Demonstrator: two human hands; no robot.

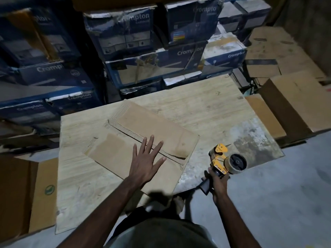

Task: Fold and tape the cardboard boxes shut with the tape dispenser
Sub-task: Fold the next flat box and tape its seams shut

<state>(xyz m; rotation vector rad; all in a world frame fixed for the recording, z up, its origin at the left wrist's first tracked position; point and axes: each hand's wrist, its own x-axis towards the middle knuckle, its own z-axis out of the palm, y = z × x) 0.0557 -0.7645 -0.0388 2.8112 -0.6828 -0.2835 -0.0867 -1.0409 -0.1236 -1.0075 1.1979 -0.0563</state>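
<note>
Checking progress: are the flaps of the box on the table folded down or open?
Folded down: flaps of the cardboard box lie flat, meeting at a seam; the left hand presses flat across it.

The cardboard box (pixel 157 126) lies on the tabletop (pixel 206 108), near its centre, seam uppermost. The left grip (pixel 145 163) rests flat on the box, across the seam. The right grip (pixel 217 183) holds the tape dispenser (pixel 223 160) right of the box, above the tabletop's near right edge. Stacked cartons (pixel 143 51) stand behind the tabletop. The left carton (pixel 43 190) and right carton (pixel 293 104) flank it.
</note>
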